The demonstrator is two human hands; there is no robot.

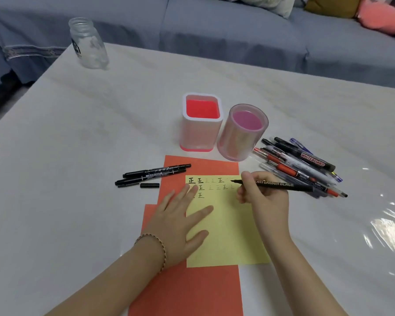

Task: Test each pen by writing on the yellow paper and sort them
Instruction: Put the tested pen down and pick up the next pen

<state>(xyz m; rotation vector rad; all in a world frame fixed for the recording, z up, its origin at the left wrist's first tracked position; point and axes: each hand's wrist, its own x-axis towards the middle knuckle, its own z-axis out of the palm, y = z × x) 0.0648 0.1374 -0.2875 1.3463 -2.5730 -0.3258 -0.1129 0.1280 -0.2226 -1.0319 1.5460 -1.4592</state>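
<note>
A yellow paper (226,224) lies on orange sheets (192,288) and carries several written characters in rows near its top. My right hand (263,197) grips a black pen (283,185) with its tip touching the paper's upper right. My left hand (180,222) rests flat, fingers spread, on the paper's left edge. Two black markers (153,173) and a loose black cap (149,185) lie left of the paper. A pile of several pens (301,165) lies to the right. A square pink-bottomed holder (201,124) and a round pink holder (243,133) stand behind the paper.
A glass jar (89,43) stands at the white table's far left corner. A blue-grey sofa (214,30) with cushions runs behind the table. Glossy plastic covers the table (78,156).
</note>
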